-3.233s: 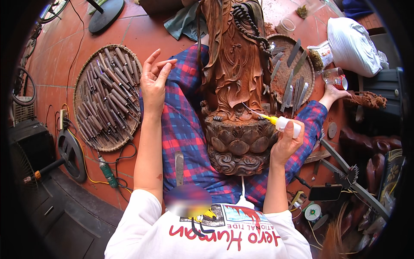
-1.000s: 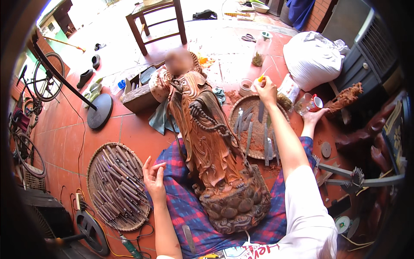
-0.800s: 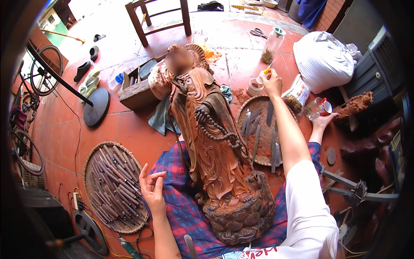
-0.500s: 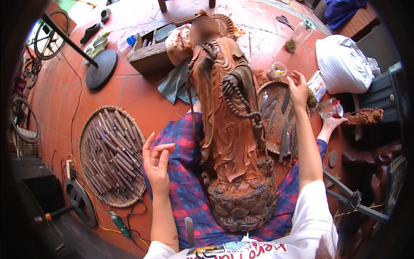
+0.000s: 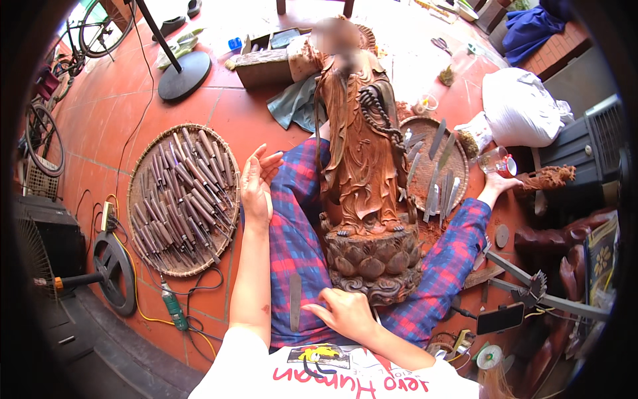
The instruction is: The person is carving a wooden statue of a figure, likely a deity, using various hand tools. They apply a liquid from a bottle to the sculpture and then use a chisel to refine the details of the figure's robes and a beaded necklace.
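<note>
A carved wooden robed statue (image 5: 364,159) with a bead string stands between my legs on its lotus base (image 5: 372,256). My left hand (image 5: 254,183) is raised above my left thigh, fingers stretched out, holding nothing. It is nearest to a round woven tray (image 5: 229,159) packed with wooden-handled carving tools (image 5: 183,196). Down at my lap, my right hand (image 5: 347,312) hovers by the statue's base. Its thumb is apart from loosely bent fingers, with nothing visible in them. Just left of that thumb, a flat grey file (image 5: 295,302) lies on my plaid trousers.
A second woven tray (image 5: 458,149) right of the statue holds several flat files (image 5: 437,138). Beyond it sit a white sack (image 5: 522,106) and a clear cup (image 5: 493,161) by my foot. A green power tool (image 5: 174,309) with cords lies left. A wooden box (image 5: 266,70) stands behind.
My right hand has come from above the right tray down to my lap, beside the file. My left hand has risen slightly. The whole view has shifted, and the statue appears more upright.
</note>
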Demonstrator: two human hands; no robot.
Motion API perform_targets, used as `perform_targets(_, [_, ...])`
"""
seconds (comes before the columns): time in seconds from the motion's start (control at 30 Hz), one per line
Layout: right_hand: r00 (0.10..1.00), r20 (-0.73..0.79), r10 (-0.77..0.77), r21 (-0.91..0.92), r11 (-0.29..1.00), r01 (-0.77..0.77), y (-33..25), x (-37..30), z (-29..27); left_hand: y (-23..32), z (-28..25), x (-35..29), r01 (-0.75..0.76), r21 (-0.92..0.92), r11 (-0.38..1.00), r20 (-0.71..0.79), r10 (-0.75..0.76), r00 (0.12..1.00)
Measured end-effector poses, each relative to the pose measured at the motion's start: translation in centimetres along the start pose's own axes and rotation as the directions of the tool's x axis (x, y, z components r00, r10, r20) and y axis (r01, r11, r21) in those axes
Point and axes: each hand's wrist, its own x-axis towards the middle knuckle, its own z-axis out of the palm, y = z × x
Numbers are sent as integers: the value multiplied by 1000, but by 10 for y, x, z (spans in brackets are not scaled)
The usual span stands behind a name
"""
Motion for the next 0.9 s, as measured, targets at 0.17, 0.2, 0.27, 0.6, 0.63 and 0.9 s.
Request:
perform_targets(0.17, [998,19,-59,-256,965,62,-2,9,43,-12,-10,-3,-33,-37,999,7,33,999])
perform_targets(0.2, [999,-4,-50,-275,960,47,-1,8,56,-14,-7,-4,-31,-73,997,12,32,999])
perform_targets(0.27, [1000,-9,16,-216,976,-17,-7,6,59,-17,-6,-4,-24,-82,996,12,25,1000])
perform_targets(0.6, [950,300,83,838,452,-304,9,-20,8,-11,-15,-4,118,85,989,-62,-113,992])
perform_targets(0.63, [960,262,104,834,476,-279,8,-29,-11,8,2,-17,215,206,955,-60,-207,977])
perform_targets(0.9, [974,-74,214,977,209,29,61,-88,-59,202,185,-212,363,186,913,951,-261,167])
